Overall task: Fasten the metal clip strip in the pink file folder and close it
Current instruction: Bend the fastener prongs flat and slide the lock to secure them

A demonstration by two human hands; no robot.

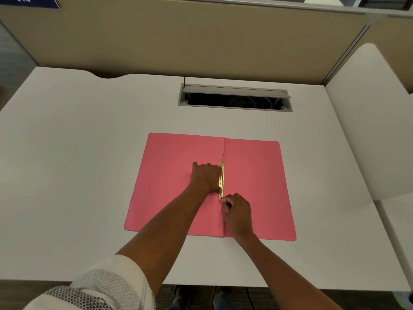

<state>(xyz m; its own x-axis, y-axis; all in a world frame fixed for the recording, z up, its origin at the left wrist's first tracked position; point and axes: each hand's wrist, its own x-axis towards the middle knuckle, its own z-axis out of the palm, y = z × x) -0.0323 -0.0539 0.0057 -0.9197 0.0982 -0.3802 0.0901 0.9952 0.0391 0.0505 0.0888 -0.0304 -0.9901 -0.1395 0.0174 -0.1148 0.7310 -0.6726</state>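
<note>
Pink card, thin and matte, is forming the file folder (252,186), which is lying fully open and flat on the white table (89,175), just nearer the viewer than the cable hatch (234,98) set into the table; both leaves are showing bare, with rounded outer corners and a raised fold running along the spine. Along that spine the brass-coloured metal clip strip (221,180) is sitting, narrow and shiny, with a thin prong rising from its end toward the cable hatch. The left hand (205,177) is pressing flat on the left leaf, its fingers lying against the strip's edge and pinning it down rather than closing round it. The right hand (237,211) is curling in a loose fist at the end of the strip farthest from the cable hatch, fingertips pinched together there; whether they are gripping a slider or a prong cannot be told. By judgement the folder is light and floppy and is best steadied by a palm beside the spine, while the strip is stiff, thin and slippery, with bendable prongs best taken at their ends. Fastening appears under way; closing is not yet done
</note>
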